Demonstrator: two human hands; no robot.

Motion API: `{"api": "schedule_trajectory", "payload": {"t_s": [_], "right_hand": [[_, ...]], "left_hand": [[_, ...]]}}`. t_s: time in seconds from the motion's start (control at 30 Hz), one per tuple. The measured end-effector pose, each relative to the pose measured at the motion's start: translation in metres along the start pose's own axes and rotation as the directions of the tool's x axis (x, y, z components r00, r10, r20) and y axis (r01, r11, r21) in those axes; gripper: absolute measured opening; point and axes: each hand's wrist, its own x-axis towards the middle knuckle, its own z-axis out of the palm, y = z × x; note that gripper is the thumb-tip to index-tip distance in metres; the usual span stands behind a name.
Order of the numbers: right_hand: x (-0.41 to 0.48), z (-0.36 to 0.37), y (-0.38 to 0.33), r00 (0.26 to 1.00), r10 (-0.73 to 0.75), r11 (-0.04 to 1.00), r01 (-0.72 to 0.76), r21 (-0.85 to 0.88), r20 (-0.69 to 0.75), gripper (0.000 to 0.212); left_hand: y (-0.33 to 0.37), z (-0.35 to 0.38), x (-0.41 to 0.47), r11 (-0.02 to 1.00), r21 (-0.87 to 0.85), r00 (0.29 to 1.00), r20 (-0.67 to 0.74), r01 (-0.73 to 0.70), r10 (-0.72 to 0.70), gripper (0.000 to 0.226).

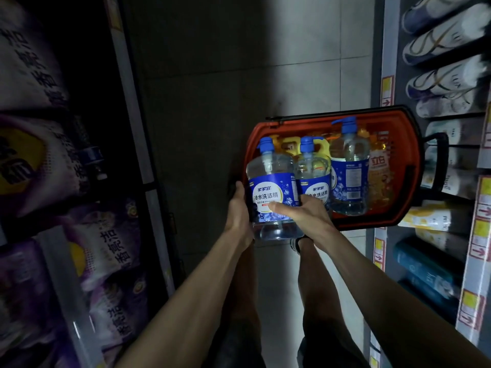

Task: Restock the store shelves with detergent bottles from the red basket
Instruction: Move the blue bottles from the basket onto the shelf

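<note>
Now, right of the purple bags (106,248) on the shelf, the left hand (239,208) grips one side of the clear blue-labelled detergent bottle (271,181) and the right hand (303,212) wraps the other, thumb across the label, holding it upright at the near-left rim of the red basket (417,160), where more bottles (349,166) stand.

家家宜 冷水洗洁精 on front clear bottle (273,193) blue label, 立白 on yellow bottle (378,168), LUX on white shelf bottles (449,78)
</note>
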Motion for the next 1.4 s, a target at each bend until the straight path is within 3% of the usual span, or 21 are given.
{"api": "schedule_trajectory", "payload": {"t_s": [0.07,0.3,0.43,0.57,0.73,0.83,0.93,1.1,1.27,1.4], "right_hand": [[-0.011,-0.007,0.003,0.999,-0.025,0.998,0.024,0.057,0.024,0.041],[-0.097,-0.024,-0.017,0.989,-0.135,0.958,0.115,0.264,0.059,0.064],[-0.164,-0.04,-0.051,0.971,-0.23,0.932,0.2,0.301,0.068,0.056],[-0.233,-0.053,-0.093,0.915,-0.394,0.891,0.358,0.278,0.084,0.073],[-0.317,-0.065,-0.132,0.823,-0.564,0.795,0.52,0.312,0.068,0.05],[-0.358,-0.077,-0.146,0.792,-0.61,0.753,0.577,0.316,0.009,0.05],[-0.392,-0.091,-0.161,0.767,-0.64,0.722,0.618,0.311,-0.04,0.061],[-0.442,-0.112,-0.188,0.71,-0.703,0.677,0.683,0.274,-0.033,0.046],[-0.476,-0.13,-0.214,0.639,-0.769,0.625,0.749,0.22,0.01,0.047],[-0.494,-0.138,-0.232,0.567,-0.814,0.581,0.802,0.139,0.125,0.048]], "left_hand": [[-0.001,-0.001,-0.015,0.999,-0.023,1.0,0.019,-0.022,0.022,0.059],[0.011,0.002,-0.105,0.986,-0.053,0.984,0.08,-0.158,0.162,0.074],[0.017,0.009,-0.185,0.963,-0.079,0.939,0.214,-0.258,0.269,0.062],[0.018,0.013,-0.258,0.923,-0.057,0.84,0.396,-0.382,0.372,0.048],[0.029,0.021,-0.336,0.815,0.0,0.725,0.457,-0.579,0.515,0.055],[0.04,0.029,-0.378,0.752,0.027,0.666,0.485,-0.659,0.566,0.056],[0.05,0.039,-0.415,0.728,0.034,0.619,0.553,-0.685,0.557,0.058],[0.054,0.064,-0.467,0.706,0.08,0.554,0.684,-0.703,0.474,0.049],[0.057,0.08,-0.505,0.629,0.019,0.461,0.697,-0.777,0.549,0.049],[0.056,0.084,-0.526,0.534,-0.029,0.384,0.663,-0.845,0.642,0.044]]}}
